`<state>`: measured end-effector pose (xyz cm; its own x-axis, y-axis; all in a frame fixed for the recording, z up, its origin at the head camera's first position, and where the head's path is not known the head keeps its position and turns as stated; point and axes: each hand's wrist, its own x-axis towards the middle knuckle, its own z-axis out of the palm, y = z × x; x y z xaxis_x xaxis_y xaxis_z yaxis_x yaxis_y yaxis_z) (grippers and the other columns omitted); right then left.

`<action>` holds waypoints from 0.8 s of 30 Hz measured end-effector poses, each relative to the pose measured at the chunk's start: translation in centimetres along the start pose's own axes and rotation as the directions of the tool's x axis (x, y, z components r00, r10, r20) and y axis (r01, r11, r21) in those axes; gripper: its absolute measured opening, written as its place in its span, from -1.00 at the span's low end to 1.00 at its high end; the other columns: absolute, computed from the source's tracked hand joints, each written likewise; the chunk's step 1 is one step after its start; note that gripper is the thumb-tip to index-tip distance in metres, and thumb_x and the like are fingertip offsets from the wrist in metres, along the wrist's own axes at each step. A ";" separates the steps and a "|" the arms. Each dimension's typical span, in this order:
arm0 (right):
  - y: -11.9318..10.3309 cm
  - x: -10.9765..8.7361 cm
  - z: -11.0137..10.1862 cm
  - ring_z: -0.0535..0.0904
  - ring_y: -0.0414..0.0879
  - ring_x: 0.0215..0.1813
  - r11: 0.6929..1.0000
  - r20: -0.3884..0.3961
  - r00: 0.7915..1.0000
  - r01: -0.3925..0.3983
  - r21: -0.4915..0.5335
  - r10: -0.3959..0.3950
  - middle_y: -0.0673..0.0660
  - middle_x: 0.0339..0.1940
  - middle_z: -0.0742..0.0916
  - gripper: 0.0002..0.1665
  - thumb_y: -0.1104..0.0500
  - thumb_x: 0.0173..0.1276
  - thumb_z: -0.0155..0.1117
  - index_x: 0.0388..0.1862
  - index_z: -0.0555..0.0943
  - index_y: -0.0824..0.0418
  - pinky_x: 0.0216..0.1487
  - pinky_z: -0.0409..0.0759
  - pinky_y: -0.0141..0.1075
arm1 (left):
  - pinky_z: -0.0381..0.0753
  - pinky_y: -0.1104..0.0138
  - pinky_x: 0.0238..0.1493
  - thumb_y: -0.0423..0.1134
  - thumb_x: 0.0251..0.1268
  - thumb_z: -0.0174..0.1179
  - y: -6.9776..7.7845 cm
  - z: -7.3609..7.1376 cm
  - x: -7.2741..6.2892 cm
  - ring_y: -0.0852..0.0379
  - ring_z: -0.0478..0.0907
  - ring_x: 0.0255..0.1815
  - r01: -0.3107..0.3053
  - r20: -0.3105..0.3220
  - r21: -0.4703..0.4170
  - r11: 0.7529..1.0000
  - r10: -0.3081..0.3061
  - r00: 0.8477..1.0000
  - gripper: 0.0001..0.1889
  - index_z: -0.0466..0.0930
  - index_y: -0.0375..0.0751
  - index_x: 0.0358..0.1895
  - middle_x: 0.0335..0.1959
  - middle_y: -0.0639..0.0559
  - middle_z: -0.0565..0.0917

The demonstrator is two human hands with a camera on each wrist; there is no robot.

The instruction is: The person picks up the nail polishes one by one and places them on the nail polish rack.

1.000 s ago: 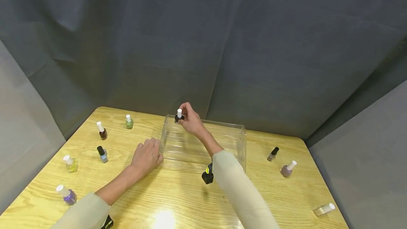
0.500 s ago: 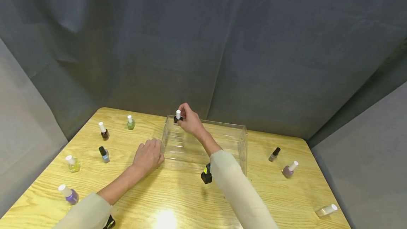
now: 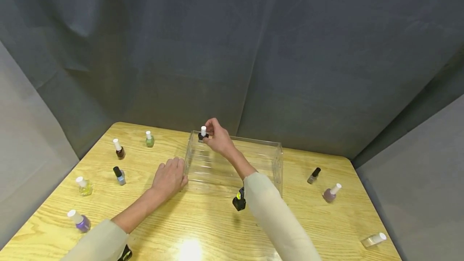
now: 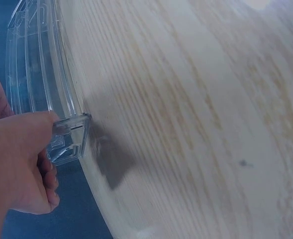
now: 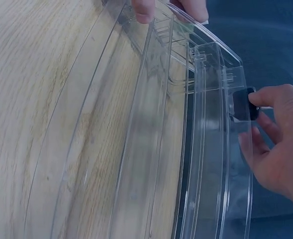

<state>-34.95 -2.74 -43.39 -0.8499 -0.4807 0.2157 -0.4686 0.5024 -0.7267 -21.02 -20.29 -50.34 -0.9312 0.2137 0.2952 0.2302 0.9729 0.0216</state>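
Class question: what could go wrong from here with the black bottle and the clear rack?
The black bottle might tip if the right grip lets go before it sits squarely at the back of the clear rack. The rack, close to the far edge of the table, could slide if bumped, though the left grip touches it.

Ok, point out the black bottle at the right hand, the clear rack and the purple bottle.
Black bottle [image 3: 201, 136]: head view, on its dark body.
Clear rack [image 3: 214, 162]: head view, on a bare tier.
Purple bottle [image 3: 83, 224]: head view, on its purple body.
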 end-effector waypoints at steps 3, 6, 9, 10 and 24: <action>0.3 -0.4 -0.8 0.55 0.04 0.13 1.000 -0.021 1.000 0.010 0.023 -0.010 0.15 0.09 0.62 -0.47 0.34 0.28 0.40 0.13 0.37 0.18 0.16 0.49 -0.15 | 0.24 0.27 -0.47 -0.13 0.25 0.32 0.0 0.0 -0.1 0.07 0.21 -0.47 -0.003 -0.014 0.000 1.000 0.003 1.000 -0.65 0.30 -0.22 -0.29 -0.48 0.04 0.25; 0.8 -1.0 -2.3 0.54 0.10 0.18 0.999 -0.060 0.998 0.026 0.042 -0.023 0.20 0.08 0.61 -0.49 0.38 0.25 0.39 0.12 0.40 0.24 0.23 0.46 -0.14 | 0.21 0.28 -0.48 -0.12 0.24 0.32 0.1 -0.2 -0.2 0.09 0.17 -0.48 -0.012 -0.037 0.011 1.000 0.013 0.999 -0.64 0.29 -0.20 -0.32 -0.49 0.07 0.21; 1.1 -2.2 -4.5 0.53 0.15 0.17 0.999 -0.084 0.996 0.029 0.031 -0.026 0.23 0.07 0.61 -0.54 0.37 0.28 0.37 0.11 0.43 0.28 0.22 0.46 -0.12 | 0.19 0.30 -0.49 -0.11 0.23 0.34 0.2 -0.5 -0.2 0.11 0.14 -0.50 -0.021 -0.059 0.031 0.999 0.023 0.998 -0.63 0.28 -0.19 -0.34 -0.50 0.09 0.16; 1.1 -2.7 -5.4 0.52 0.15 0.17 0.999 -0.087 0.996 0.026 0.027 -0.023 0.25 0.07 0.60 -0.55 0.35 0.30 0.37 0.11 0.43 0.30 0.22 0.46 -0.11 | 0.19 0.30 -0.49 -0.11 0.22 0.34 0.2 -0.5 -0.2 0.12 0.13 -0.50 -0.024 -0.063 0.038 0.999 0.026 0.998 -0.62 0.28 -0.19 -0.34 -0.50 0.10 0.15; 4.9 -13.6 -14.9 0.46 0.20 0.21 0.995 -0.169 0.981 -0.093 0.027 0.097 0.23 0.13 0.55 -0.61 0.27 0.43 0.28 0.17 0.43 0.25 0.27 0.40 0.06 | 0.25 0.24 -0.44 -0.09 0.29 0.29 -0.1 -0.4 -0.3 0.05 0.19 -0.45 -0.005 0.010 0.048 0.999 0.005 1.000 -0.65 0.31 -0.22 -0.28 -0.47 0.03 0.22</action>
<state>-29.27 16.94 -40.12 -0.9196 -0.3016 0.2516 -0.3805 0.5255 -0.7610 -20.65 -20.46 -50.02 -0.9329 0.2193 0.2855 0.2212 0.9749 -0.0260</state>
